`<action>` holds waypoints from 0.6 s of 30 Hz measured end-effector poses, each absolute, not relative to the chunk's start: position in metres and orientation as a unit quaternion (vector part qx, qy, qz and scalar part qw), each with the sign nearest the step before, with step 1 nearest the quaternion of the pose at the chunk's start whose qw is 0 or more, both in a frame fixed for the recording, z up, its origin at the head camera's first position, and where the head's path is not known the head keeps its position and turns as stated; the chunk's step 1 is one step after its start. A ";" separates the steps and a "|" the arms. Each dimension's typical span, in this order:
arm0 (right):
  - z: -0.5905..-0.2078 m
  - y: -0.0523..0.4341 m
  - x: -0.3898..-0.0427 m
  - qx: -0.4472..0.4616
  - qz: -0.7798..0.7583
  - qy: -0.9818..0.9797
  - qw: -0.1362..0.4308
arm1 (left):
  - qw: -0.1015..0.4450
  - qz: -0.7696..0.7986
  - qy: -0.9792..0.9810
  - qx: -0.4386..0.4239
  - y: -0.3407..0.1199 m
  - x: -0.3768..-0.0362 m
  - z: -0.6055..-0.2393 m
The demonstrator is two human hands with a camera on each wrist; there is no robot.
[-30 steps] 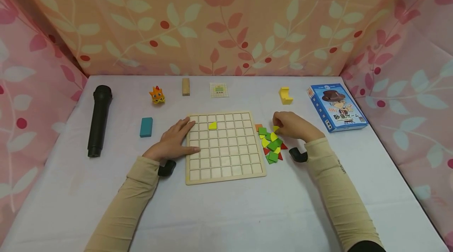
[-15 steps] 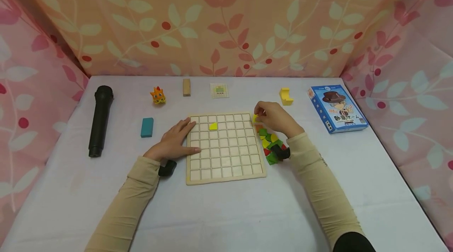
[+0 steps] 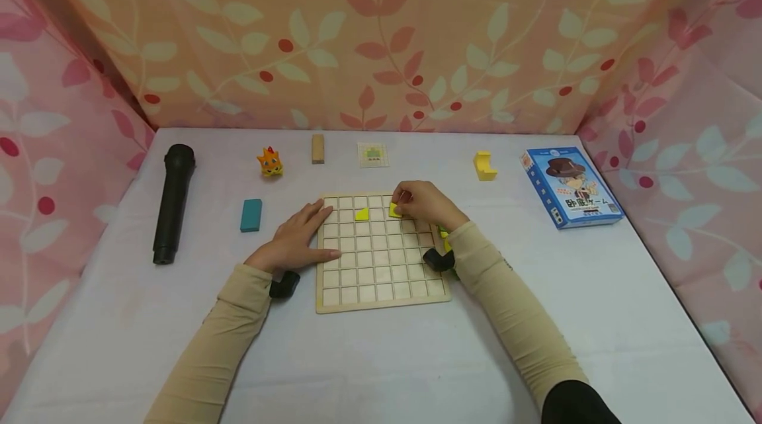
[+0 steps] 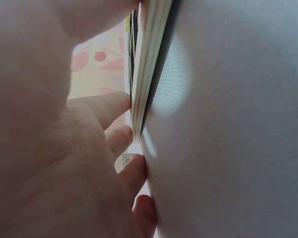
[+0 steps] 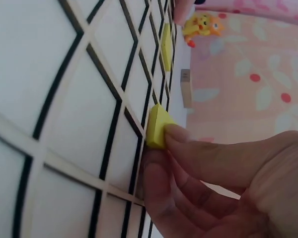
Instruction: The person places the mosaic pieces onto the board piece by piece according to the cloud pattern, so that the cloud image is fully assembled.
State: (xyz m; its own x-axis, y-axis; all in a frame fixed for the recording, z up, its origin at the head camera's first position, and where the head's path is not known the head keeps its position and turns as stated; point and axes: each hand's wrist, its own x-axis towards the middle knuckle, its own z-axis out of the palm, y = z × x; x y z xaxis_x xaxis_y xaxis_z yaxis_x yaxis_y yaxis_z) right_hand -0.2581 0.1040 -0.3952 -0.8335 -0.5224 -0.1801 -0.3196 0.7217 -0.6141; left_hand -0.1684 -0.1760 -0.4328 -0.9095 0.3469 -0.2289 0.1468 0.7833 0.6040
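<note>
Now the right hand (image 3: 425, 204) is over the top rows of the wooden grid board (image 3: 381, 292), fingers pinched on a yellow tile (image 3: 395, 210) set against a cell; a second ago it was off the board's right edge at the loose pile of tiles (image 3: 443, 233), most of which its sleeve now hides. The left hand (image 3: 297, 239) has not moved: flat, fingers straight, pressing the board's left edge. A second yellow tile (image 3: 360, 214) sits in a cell to the left of the held one, unchanged.

Board lies on a white tablecloth (image 3: 381, 358). Left of the board: a teal block (image 3: 251, 215), then a black microphone (image 3: 172, 202). Beyond the board: an orange toy (image 3: 270, 162), a wooden block (image 3: 318, 148), a small card (image 3: 373, 154), a yellow piece (image 3: 484, 166). Right of the board: a blue box (image 3: 570, 187). Leaf-patterned pink and orange curtains (image 3: 369, 34) close in behind and to both sides.
</note>
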 end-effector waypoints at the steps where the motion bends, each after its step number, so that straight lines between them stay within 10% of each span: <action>1: -0.396 0.103 -0.258 -0.228 -0.291 0.913 0.174 | 0.166 0.300 0.930 0.133 -0.176 -0.168 -0.433; 18: -0.395 0.098 -0.253 -0.255 -0.271 0.911 0.180 | 0.171 0.299 0.930 0.127 -0.175 -0.169 -0.435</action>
